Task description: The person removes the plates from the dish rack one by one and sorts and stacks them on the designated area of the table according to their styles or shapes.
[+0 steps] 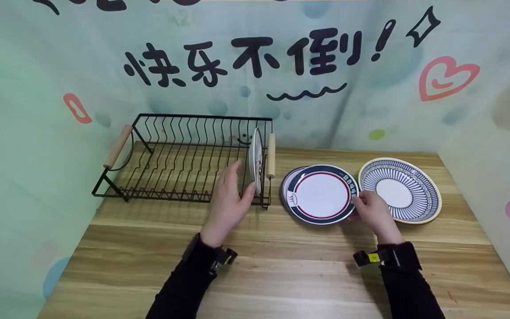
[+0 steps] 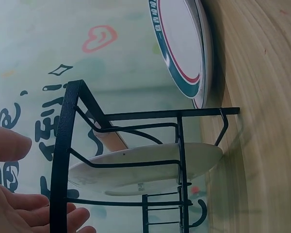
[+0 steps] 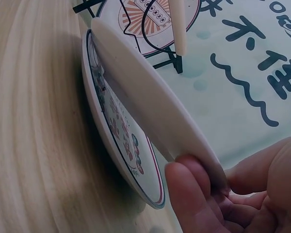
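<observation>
My right hand (image 1: 376,212) pinches the right edge of a white plate (image 1: 323,195) with a dark green rim and a red ring. In the right wrist view that plate's pale underside (image 3: 150,97) is tilted up off a patterned plate (image 3: 121,126) lying beneath it. A white plate (image 1: 257,159) stands upright at the right end of the black wire dish rack (image 1: 184,146). My left hand (image 1: 230,199) is at the rack's front, just left of the upright plate, thumb and fingers apart. In the left wrist view the left hand (image 2: 34,194) holds nothing.
A blue-and-white oval dish (image 1: 425,199) lies on the wooden table (image 1: 281,274) at the right. The rack has wooden handles (image 1: 272,155) at both ends. A printed cloth backdrop (image 1: 348,110) hangs behind and along the sides.
</observation>
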`<state>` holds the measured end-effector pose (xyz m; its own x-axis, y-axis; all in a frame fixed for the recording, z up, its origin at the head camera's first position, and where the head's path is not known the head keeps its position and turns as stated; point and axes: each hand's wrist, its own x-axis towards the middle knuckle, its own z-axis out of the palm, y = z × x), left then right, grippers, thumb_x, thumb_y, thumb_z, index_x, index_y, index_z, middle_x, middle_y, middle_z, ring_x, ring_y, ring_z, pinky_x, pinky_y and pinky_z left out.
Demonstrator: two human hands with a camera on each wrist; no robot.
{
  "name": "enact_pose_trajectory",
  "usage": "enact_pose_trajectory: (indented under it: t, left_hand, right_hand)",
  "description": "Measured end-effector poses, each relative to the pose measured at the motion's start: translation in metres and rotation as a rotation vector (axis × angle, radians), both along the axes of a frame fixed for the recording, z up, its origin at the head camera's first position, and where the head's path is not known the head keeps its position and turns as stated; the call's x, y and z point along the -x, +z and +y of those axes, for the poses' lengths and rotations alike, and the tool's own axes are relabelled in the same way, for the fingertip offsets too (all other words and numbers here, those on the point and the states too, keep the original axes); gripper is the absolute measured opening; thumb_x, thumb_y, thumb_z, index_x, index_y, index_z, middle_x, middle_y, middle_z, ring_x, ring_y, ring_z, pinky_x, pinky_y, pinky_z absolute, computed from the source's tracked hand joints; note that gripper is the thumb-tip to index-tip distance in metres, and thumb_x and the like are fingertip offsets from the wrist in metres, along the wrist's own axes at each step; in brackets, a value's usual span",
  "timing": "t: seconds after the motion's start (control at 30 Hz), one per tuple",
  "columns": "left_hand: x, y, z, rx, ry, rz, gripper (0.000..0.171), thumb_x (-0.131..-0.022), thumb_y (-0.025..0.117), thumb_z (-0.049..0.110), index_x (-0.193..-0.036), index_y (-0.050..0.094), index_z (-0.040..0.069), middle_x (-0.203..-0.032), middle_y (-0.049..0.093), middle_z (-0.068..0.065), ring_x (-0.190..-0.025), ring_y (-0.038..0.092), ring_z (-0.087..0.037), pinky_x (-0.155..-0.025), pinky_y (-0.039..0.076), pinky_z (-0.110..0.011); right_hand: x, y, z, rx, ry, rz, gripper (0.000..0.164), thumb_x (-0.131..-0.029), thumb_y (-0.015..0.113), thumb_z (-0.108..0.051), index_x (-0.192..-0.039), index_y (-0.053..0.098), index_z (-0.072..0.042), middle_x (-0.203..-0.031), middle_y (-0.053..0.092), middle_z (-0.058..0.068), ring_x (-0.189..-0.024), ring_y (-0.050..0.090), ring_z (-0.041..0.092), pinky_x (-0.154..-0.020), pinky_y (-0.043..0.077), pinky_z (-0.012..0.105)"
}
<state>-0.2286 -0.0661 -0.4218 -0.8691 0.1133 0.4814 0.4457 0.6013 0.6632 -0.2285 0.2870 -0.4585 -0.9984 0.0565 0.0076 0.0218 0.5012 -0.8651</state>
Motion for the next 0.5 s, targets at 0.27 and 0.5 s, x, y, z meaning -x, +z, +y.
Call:
enact_pose_trajectory:
  t: [0.27, 0.5]
  left_hand:
    - [0.0014, 0.0019, 0.0049, 0.010, 0.017, 0.010, 0.065, -0.094, 0.066, 0.017, -0.146, 0.035, -0.006, -0.150, 0.039, -0.024, -0.137, 0.038, -0.038, -0.117, 0.026, -0.044]
    - [0.0038, 0.0060, 0.0086, 0.052, 0.032, 0.024, 0.065, -0.095, 0.065, 0.021, -0.145, 0.035, -0.008, -0.147, 0.041, -0.026, -0.135, 0.040, -0.040, -0.116, 0.028, -0.047]
  right_hand:
    - [0.0021, -0.0021, 0.0032, -0.006, 0.002, -0.031, 0.018, -0.099, 0.046, -0.005, -0.096, 0.053, 0.011, -0.076, 0.065, 0.010, -0.058, 0.067, 0.019, -0.058, 0.060, 0.035]
    - [0.0050, -0.0048, 0.0048, 0.084, -0.003, -0.090, 0.019, -0.101, 0.046, -0.006, -0.097, 0.052, 0.011, -0.077, 0.062, 0.009, -0.060, 0.067, 0.014, -0.063, 0.061, 0.037]
